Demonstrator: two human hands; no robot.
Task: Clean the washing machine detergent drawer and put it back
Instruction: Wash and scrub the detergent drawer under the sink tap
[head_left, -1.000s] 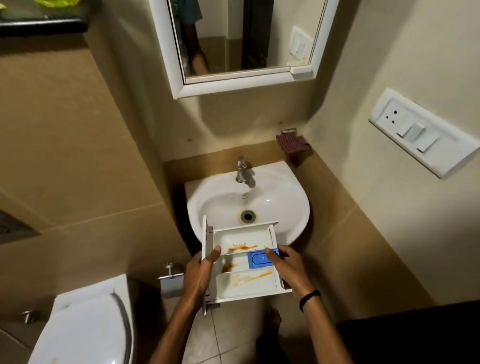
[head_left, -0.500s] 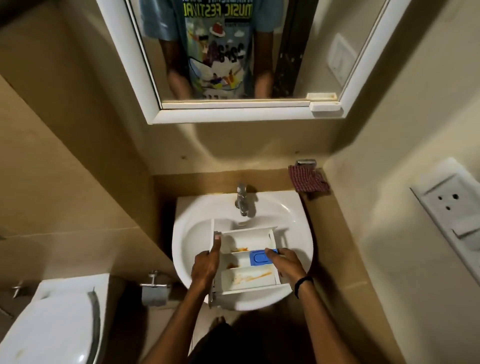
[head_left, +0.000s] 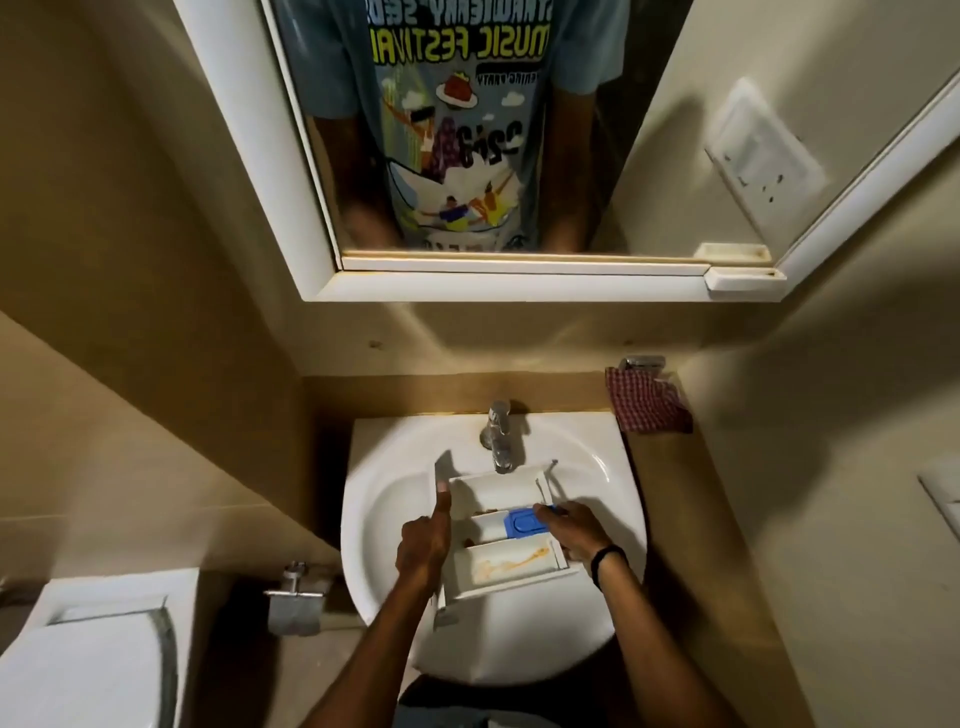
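The white detergent drawer (head_left: 511, 564) hangs over the white wash basin (head_left: 374, 525), just below the chrome tap (head_left: 498, 434). Orange-brown stains streak its near compartment, and a blue insert (head_left: 525, 522) sits in the middle one. My left hand (head_left: 423, 545) grips the drawer's left side, thumb lying along the front panel. My right hand (head_left: 574, 532) holds the right side, fingertips touching the blue insert. A black band circles my right wrist.
A red checked cloth (head_left: 647, 400) hangs from a hook on the wall right of the basin. A white-framed mirror (head_left: 509, 283) is above. A toilet (head_left: 88, 654) and a paper holder (head_left: 296, 597) stand to the left. A switch plate (head_left: 943, 493) is on the right wall.
I have stepped closer to the basin. The drawer, held in both hands, has moved forward from in front of the basin to over the bowl, under the tap.
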